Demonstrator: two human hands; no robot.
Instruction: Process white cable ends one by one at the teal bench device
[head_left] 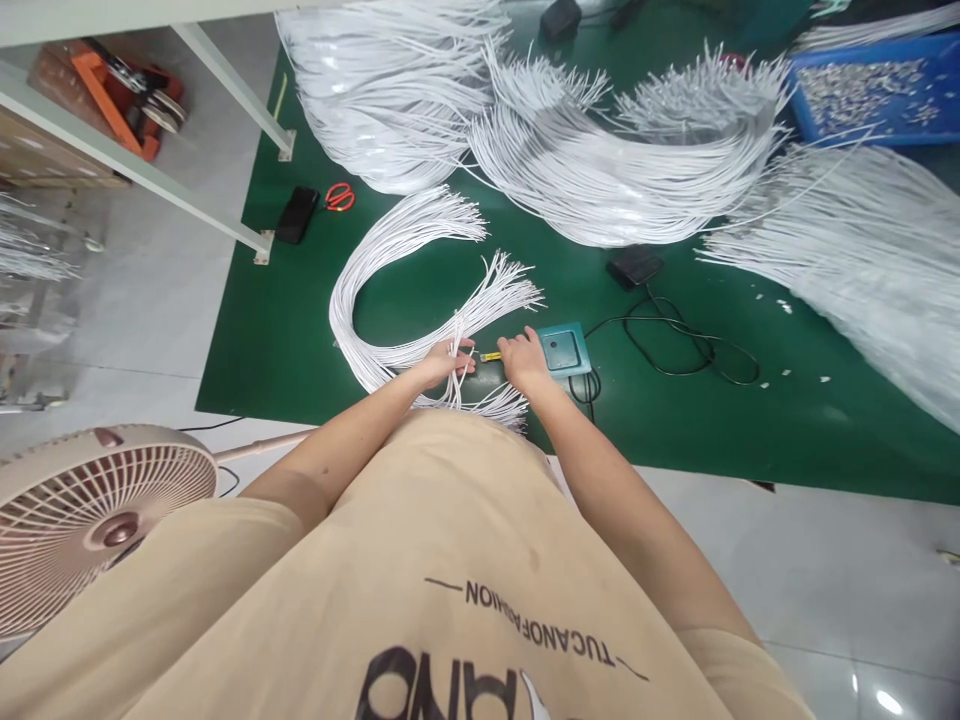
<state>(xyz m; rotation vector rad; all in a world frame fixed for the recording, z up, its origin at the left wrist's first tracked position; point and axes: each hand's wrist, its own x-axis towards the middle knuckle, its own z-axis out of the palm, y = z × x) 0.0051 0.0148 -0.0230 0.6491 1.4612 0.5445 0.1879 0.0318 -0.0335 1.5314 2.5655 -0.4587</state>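
My left hand (446, 362) is closed round a few white wires (454, 385) near the table's front edge. To its right, my right hand (523, 357) grips a yellow tool (490, 356) whose metal tip points left toward the wires. Right beside that hand lies a teal square device (564, 349). A curved bundle of white wires (346, 290) rests beyond and to the left of my left hand, its two ends pointing right. More white wires (510, 405) lie against the shirt, below both hands. The tool's tip is too small to make out clearly.
Large bundles of white wires (600, 190) cover the back of the green table (825, 430). A blue tray (937, 90) with small parts sits back right. Black phone (297, 214), red-handled scissors (340, 197) and a black adapter (634, 267) with cable lie around. A fan (112, 525) stands left.
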